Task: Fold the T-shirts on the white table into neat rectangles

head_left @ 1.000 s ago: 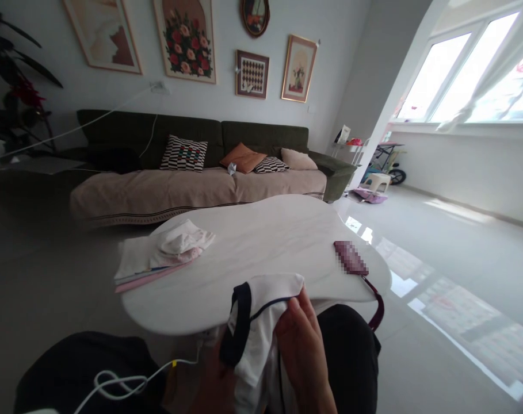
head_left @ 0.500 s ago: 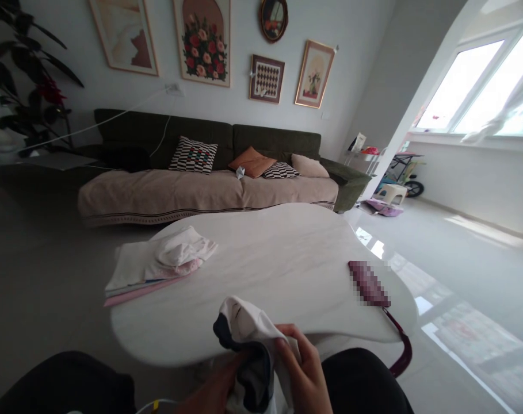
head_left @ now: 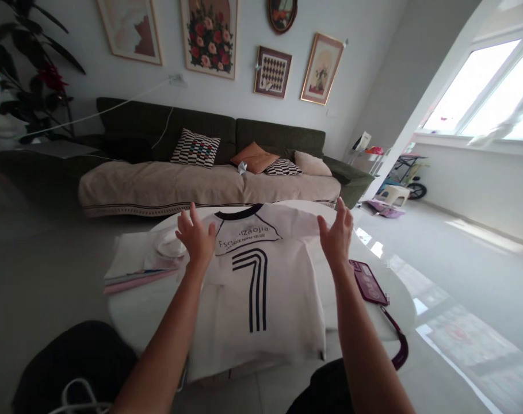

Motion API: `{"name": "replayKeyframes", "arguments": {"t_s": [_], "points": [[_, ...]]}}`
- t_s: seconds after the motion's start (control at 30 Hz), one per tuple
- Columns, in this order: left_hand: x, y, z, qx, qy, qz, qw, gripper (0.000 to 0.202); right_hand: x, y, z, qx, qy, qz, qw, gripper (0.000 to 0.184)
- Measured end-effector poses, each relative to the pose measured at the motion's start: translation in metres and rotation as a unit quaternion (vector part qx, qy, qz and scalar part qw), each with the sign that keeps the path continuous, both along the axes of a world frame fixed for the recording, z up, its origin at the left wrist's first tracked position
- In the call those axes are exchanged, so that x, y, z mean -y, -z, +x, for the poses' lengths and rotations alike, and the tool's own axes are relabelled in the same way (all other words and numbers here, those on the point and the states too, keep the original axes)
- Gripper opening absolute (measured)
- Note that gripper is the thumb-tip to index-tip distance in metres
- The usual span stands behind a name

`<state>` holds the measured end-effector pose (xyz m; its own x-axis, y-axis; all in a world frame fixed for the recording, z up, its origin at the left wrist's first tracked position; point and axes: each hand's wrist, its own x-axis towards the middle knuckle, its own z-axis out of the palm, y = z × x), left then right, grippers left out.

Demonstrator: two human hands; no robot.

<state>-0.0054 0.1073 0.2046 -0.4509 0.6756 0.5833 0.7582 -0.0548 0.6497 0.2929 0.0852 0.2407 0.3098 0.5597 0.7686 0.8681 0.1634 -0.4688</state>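
Table: white rounded top (head_left: 149, 310), its near edge at 6 o'clock just above the person's dark lap.
Shirt: white jersey (head_left: 282, 310) spread flat on the table, dark collar toward 12 o'clock, a striped black 7 and small lettering facing up, hem hanging over the near edge.
Left hand (head_left: 196, 237): open, fingers spread, gripping nothing, over the jersey's shoulder at about 10 o'clock; whether the palm touches the cloth cannot be told.
Right hand (head_left: 336, 234): open too, fingers up and empty, at the jersey's other shoulder, about 2 o'clock.
Folded pile (head_left: 129, 261): white and pink cloths stacked at 9 o'clock of the jersey, just beside the left hand.
Purple case (head_left: 368, 282): flat on the table at 3 o'clock of the jersey, its strap (head_left: 400, 348) drooping off the edge.
Floor (head_left: 459, 276): glossy pale tiles, bright with daylight at 3 o'clock.
Sofa (head_left: 166, 123): dark green, at 12 o'clock beyond the table, seat under a beige cover (head_left: 179, 184), with patterned and orange cushions (head_left: 195, 148).
Wall: framed pictures (head_left: 208, 34) above the sofa; a leafy plant (head_left: 32, 69) at 10 o'clock.
Window (head_left: 494, 86): large, at 2 o'clock, farthest back.
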Motion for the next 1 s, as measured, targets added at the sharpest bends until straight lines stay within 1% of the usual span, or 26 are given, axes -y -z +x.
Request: {"name": "replayKeyframes", "arguments": {"t_s": [0.03, 0.07, 0.13, 0.2, 0.27, 0.33, 0.37, 0.4, 0.43, 0.5, 0.57, 0.67, 0.73, 0.77, 0.8, 0.83, 0.87, 0.93, 1.0], "points": [[-0.004, 0.007, 0.008, -0.025, -0.012, -0.001, 1.000, 0.069, -0.008, 0.012, -0.003, 0.013, -0.002, -0.007, 1.000, 0.057], [-0.004, 0.017, 0.016, -0.052, -0.006, -0.009, 0.999, 0.069, -0.011, 0.029, -0.007, 0.024, -0.014, -0.030, 0.999, 0.057], [0.005, 0.048, 0.028, -0.109, 0.039, -0.043, 0.992, 0.063, -0.005, 0.070, -0.022, 0.057, -0.059, -0.110, 0.990, 0.050], [0.022, 0.085, 0.035, -0.161, 0.097, -0.110, 0.976, 0.055, 0.009, 0.115, -0.038, 0.109, -0.115, -0.213, 0.964, 0.045], [0.039, 0.122, 0.037, -0.203, 0.142, -0.191, 0.950, 0.050, 0.025, 0.151, -0.052, 0.159, -0.163, -0.317, 0.921, 0.046], [0.053, 0.151, 0.034, -0.232, 0.165, -0.254, 0.925, 0.050, 0.038, 0.175, -0.058, 0.190, -0.190, -0.403, 0.875, 0.051], [0.058, 0.161, 0.032, -0.240, 0.170, -0.273, 0.916, 0.051, 0.043, 0.182, -0.060, 0.195, -0.191, -0.435, 0.858, 0.053], [0.061, 0.168, 0.029, -0.243, 0.174, -0.286, 0.910, 0.053, 0.047, 0.187, -0.060, 0.195, -0.184, -0.459, 0.847, 0.054], [0.062, 0.171, 0.026, -0.243, 0.178, -0.294, 0.907, 0.054, 0.050, 0.190, -0.059, 0.191, -0.171, -0.477, 0.841, 0.055], [0.060, 0.172, 0.023, -0.229, 0.189, -0.302, 0.906, 0.056, 0.056, 0.192, -0.058, 0.180, -0.141, -0.494, 0.839, 0.056], [0.052, 0.166, 0.024, -0.198, 0.213, -0.304, 0.907, 0.057, 0.063, 0.195, -0.060, 0.172, -0.120, -0.495, 0.843, 0.056], [0.032, 0.151, 0.033, -0.142, 0.294, -0.271, 0.906, 0.055, 0.077, 0.199, -0.060, 0.160, -0.096, -0.492, 0.851, 0.056], [0.018, 0.143, 0.041, -0.133, 0.340, -0.277, 0.889, 0.055, 0.084, 0.201, -0.054, 0.156, -0.093, -0.500, 0.847, 0.057], [0.014, 0.140, 0.044, -0.143, 0.348, -0.294, 0.879, 0.054, 0.087, 0.201, -0.048, 0.153, -0.086, -0.506, 0.845, 0.057], [0.011, 0.139, 0.045, -0.161, 0.342, -0.312, 0.871, 0.054, 0.090, 0.202, -0.039, 0.145, -0.071, -0.511, 0.844, 0.057], [0.012, 0.140, 0.045, -0.184, 0.326, -0.321, 0.870, 0.054, 0.092, 0.202, -0.028, 0.135, -0.047, -0.512, 0.847, 0.057], [0.015, 0.143, 0.042, -0.204, 0.297, -0.317, 0.877, 0.053, 0.095, 0.203, -0.017, 0.120, -0.014, -0.507, 0.853, 0.057], [0.029, 0.152, 0.028, -0.222, 0.219, -0.287, 0.906, 0.052, 0.103, 0.206, 0.006, 0.088, 0.045, -0.474, 0.875, 0.058], [0.048, 0.162, 0.008, -0.219, 0.158, -0.262, 0.926, 0.049, 0.115, 0.211, 0.022, 0.054, 0.064, -0.431, 0.899, 0.055]]}}
